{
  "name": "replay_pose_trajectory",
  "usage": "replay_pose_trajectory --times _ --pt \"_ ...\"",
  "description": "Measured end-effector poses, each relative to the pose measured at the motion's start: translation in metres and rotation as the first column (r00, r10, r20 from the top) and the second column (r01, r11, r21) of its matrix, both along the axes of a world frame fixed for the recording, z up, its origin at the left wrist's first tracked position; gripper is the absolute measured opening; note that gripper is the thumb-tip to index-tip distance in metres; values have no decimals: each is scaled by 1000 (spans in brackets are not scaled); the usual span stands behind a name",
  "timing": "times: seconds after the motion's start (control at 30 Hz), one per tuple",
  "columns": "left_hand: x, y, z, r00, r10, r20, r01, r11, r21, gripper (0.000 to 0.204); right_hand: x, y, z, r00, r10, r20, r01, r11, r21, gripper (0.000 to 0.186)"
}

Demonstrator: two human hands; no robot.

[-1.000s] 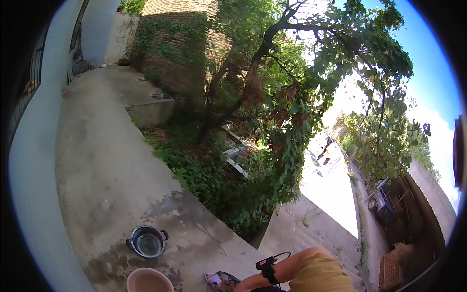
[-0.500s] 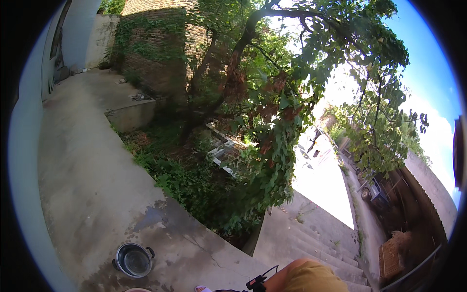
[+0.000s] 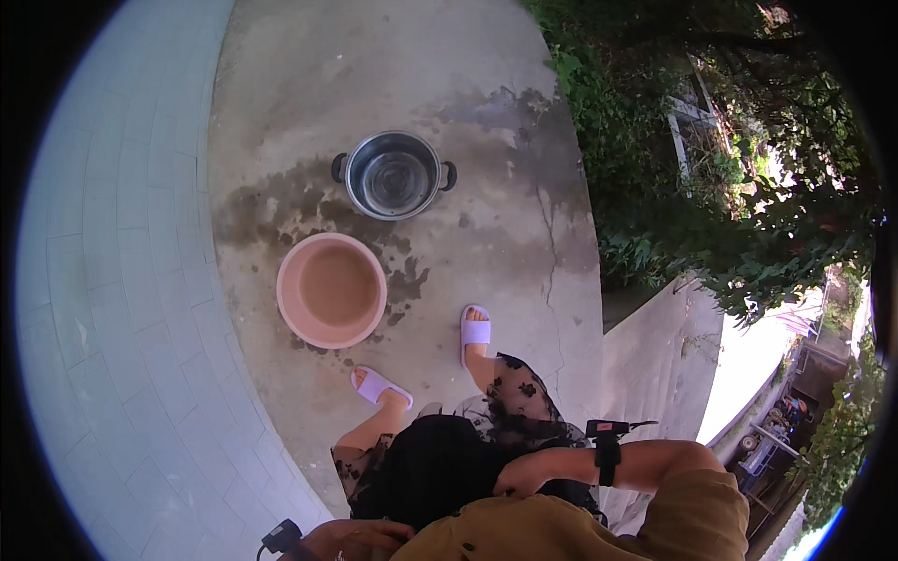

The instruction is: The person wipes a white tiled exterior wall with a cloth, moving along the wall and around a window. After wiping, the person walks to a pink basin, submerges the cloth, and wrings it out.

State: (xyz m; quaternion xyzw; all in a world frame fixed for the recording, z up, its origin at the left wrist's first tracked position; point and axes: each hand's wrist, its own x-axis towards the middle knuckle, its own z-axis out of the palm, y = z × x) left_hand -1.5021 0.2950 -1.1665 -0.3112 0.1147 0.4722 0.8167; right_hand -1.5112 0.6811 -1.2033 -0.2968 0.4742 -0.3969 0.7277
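My right hand (image 3: 524, 475) is at my waist, fingers curled in against a black skirt (image 3: 430, 467) with sheer floral panels; what they grip, if anything, is hidden. At the lower edge, my left hand (image 3: 369, 536) lies against my side next to the tan shirt (image 3: 505, 533). Its fingers are bent and pressed together, the tips out of sight. Neither hand touches the vessels on the ground. Ahead of my feet stands a pink basin (image 3: 293, 313), its bottom brownish. Beyond it is a metal pot (image 3: 360, 187) with two dark side handles and a little clear liquid inside, it seems.
Damp patches (image 3: 271, 201) mark the concrete floor (image 3: 309, 103) around both vessels. A pale tiled wall (image 3: 122, 309) runs along the left. On the right, the concrete ends at a bed of green plants (image 3: 636, 224), with steps (image 3: 645, 365) nearer me. My feet wear lilac slides (image 3: 475, 333).
The view has swung down from the yard and tree to the ground at my feet. Both hands, the whole basin and both slides have come into sight; the pot appears nearer the middle.
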Motion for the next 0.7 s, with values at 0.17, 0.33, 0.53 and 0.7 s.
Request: replay_pose_trajectory --times 0.17,0.33,0.53,0.7 --pt "34 -26 -86 943 176 -284 -83 947 311 39 -55 -20 -103 910 346 -230 -306 932 192 19" --pt "9 -75 -159 946 201 255 -117 943 -311 27 -173 -31 -241 835 55 -547 78 973 217 17" --pt "-77 -193 -259 787 -12 -616 -327 840 -434 26 -300 -83 -406 791 -151 -594 399 862 313 15" --pt "-159 -203 -329 330 -163 -930 -660 665 -351 19 -339 -108 -473 762 41 -646 296 866 404 15"
